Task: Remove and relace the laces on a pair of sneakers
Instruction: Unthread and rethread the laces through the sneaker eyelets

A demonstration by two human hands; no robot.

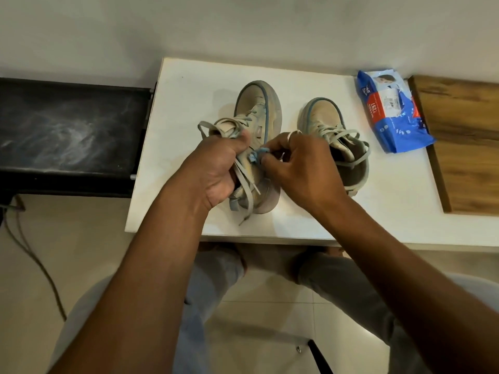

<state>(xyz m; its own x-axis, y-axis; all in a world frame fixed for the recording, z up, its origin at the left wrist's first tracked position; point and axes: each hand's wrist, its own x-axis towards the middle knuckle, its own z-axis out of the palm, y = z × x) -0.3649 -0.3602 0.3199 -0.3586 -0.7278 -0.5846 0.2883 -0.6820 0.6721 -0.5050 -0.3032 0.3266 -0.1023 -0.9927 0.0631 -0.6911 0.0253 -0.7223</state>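
Note:
Two pale sneakers with blue trim stand on the white table, toes pointing away from me. My left hand grips the left sneaker around its tongue and collar, with loose grey lace hanging below the fingers. My right hand pinches a stretch of that lace near the shoe's upper eyelets, beside a small blue tab. The right sneaker stands untouched just right of my right hand, laced, with a loop of lace lying over its collar.
A blue plastic packet lies at the table's back right, next to a wooden board. A dark bench adjoins the table's left edge. A cable trails on the tiled floor. My knees sit below the table's front edge.

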